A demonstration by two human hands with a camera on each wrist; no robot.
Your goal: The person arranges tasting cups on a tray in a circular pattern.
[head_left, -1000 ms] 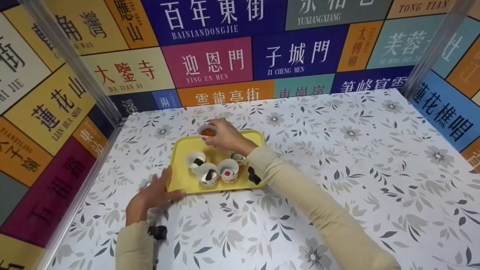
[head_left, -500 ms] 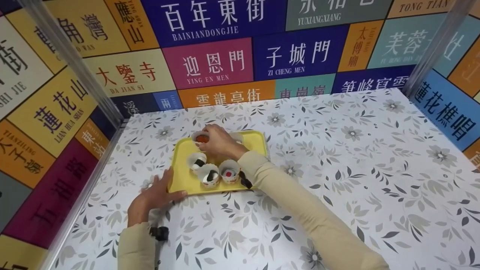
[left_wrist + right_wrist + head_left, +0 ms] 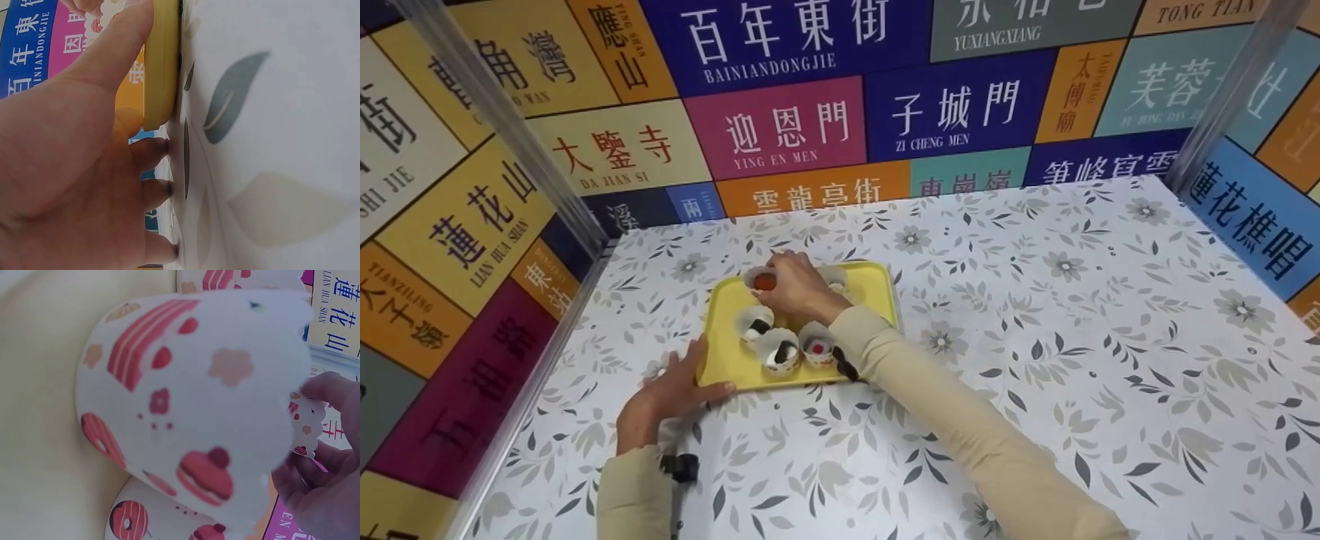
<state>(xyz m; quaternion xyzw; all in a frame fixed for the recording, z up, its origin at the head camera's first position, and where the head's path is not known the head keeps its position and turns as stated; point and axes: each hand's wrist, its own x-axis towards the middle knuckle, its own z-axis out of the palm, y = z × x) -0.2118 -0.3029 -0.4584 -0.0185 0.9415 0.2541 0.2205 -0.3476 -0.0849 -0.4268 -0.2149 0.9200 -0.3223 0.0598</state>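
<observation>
My right hand [image 3: 796, 288] pinches the rim of a paper cupcake cup [image 3: 765, 282] with orange-red contents, at the far left of a yellow tray [image 3: 724, 367]. In the right wrist view thumb and fingers hold this scalloped, cake-printed cup [image 3: 306, 422]; a nearer cupcake cup [image 3: 163, 399] fills the foreground. Whether the held cup touches the tray is hidden. My left hand [image 3: 667, 390] rests at the tray's near left corner. Its thumb lies on the rim and its other fingertips touch the table, as the left wrist view shows.
Several other cupcake cups stand on the tray: one with black and white contents [image 3: 755, 325], one beside it [image 3: 780, 352], one with a red centre [image 3: 817, 346], and one partly behind the right hand [image 3: 836, 279]. Sign-covered walls [image 3: 787, 124] enclose the floral table [image 3: 997, 300].
My right hand has carried the cup with orange-red contents slightly left and down to the tray's far left. The left hand has stayed at the corner.
</observation>
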